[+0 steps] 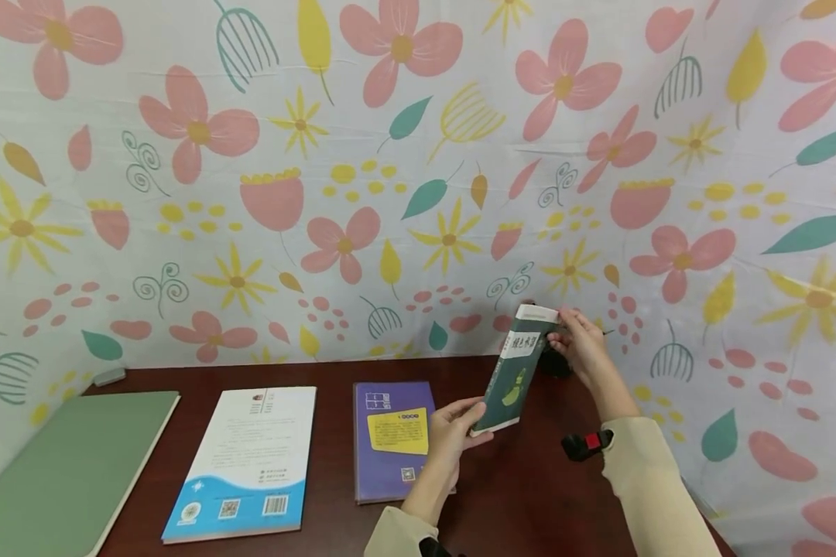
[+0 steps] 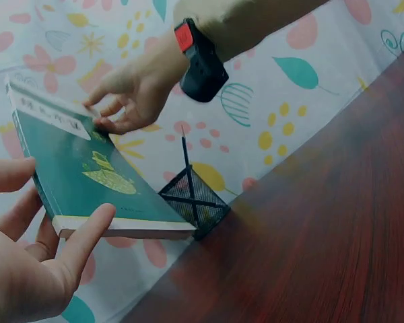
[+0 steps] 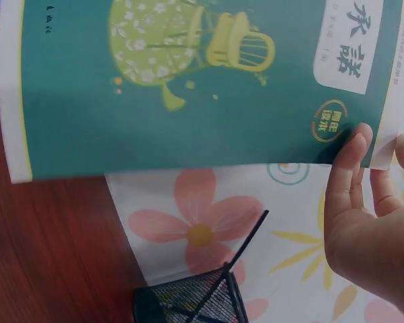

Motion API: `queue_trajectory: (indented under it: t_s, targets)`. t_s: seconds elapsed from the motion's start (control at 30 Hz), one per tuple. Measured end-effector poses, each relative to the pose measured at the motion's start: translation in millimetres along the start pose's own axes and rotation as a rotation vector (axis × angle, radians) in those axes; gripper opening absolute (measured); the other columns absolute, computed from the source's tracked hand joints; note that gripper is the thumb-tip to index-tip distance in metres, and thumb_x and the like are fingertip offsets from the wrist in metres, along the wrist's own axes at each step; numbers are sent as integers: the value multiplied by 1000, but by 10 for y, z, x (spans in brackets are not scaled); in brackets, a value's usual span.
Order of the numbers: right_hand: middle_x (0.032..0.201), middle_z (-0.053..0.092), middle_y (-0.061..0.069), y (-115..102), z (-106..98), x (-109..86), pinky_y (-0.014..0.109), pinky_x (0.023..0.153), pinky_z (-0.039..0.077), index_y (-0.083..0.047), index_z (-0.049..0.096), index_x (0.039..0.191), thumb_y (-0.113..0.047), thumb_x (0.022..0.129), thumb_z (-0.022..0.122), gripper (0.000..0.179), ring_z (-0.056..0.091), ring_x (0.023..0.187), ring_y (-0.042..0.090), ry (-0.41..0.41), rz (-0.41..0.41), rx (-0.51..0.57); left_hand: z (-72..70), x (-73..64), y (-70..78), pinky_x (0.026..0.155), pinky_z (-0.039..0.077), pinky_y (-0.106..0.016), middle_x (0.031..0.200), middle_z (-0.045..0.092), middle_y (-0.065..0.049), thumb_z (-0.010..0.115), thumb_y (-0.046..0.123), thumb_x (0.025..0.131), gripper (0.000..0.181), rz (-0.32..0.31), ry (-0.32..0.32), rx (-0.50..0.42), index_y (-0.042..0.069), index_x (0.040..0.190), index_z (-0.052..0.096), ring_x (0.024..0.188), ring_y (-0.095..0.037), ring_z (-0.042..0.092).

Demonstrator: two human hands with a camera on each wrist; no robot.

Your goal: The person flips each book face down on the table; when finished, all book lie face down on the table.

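Note:
A green book (image 1: 510, 379) with a white title label and a yellow-green picture on its cover is held tilted above the table, its cover facing me. My left hand (image 1: 449, 437) grips its lower spine corner; in the left wrist view the thumb of the left hand (image 2: 37, 259) lies along the bottom edge and fingers reach round the spine side. At the opposite upper corner, my right hand (image 1: 584, 348) pinches the book. In the right wrist view, fingertips of the right hand (image 3: 363, 225) press the cover of the green book (image 3: 74, 94).
On the dark red table (image 1: 334, 518) lie a purple book (image 1: 390, 480), a white-and-blue book (image 1: 244, 456) and a large green book (image 1: 77, 464). A black mesh pen holder (image 2: 202, 202) with a thin stick stands behind the held book. A flowered cloth (image 1: 320, 309) hangs behind.

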State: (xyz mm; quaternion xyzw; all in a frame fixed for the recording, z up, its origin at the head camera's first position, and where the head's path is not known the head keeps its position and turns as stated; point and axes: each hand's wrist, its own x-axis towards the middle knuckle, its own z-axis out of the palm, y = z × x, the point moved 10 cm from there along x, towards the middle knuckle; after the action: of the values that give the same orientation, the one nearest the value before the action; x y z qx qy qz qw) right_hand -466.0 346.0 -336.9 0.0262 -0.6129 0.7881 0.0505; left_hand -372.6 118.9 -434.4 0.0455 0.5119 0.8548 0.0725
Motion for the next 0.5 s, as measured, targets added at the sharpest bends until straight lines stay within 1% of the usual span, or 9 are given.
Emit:
queue_trajectory:
  t_s: [0.13, 0.2, 0.33, 0.4, 0.5]
  targets:
    - [83, 57, -8, -33, 16, -62, 16, 65, 53, -15, 55, 78, -26, 103, 48, 27, 59, 67, 7, -24, 18, 29, -64, 4, 8, 77, 61, -36, 107, 72, -10, 65, 17, 93, 32, -6, 31, 15, -8, 112, 68, 86, -15, 70]
    - [80, 60, -7, -40, 19, -87, 17, 66, 53, -14, 55, 76, -23, 103, 47, 29, 59, 67, 8, -34, 23, 71, -85, 5, 15, 77, 61, -36, 106, 71, -11, 65, 13, 92, 30, -10, 43, 19, -8, 112, 68, 83, -14, 69]
    - [80, 63, -9, -54, 68, -98, 16, 68, 52, -16, 59, 78, -21, 105, 42, 33, 59, 71, 5, -96, 34, 119, -140, 6, 67, 77, 61, -37, 98, 70, -9, 68, 4, 87, 26, 0, 80, 26, -9, 111, 68, 80, -11, 68]
    - [81, 64, -9, -67, 100, -94, 16, 67, 51, -18, 63, 81, -23, 105, 40, 34, 59, 73, 4, -127, 35, 91, -170, 9, 107, 78, 61, -37, 95, 69, -8, 69, 1, 86, 28, 14, 95, 29, -10, 111, 67, 79, -10, 66]
    - [81, 66, -11, -64, 110, -81, 17, 64, 51, -21, 67, 84, -25, 105, 39, 35, 60, 72, 2, -147, 52, 12, -228, 22, 154, 79, 61, -34, 96, 66, -9, 73, 1, 83, 32, 34, 118, 63, -9, 113, 65, 79, -9, 63]
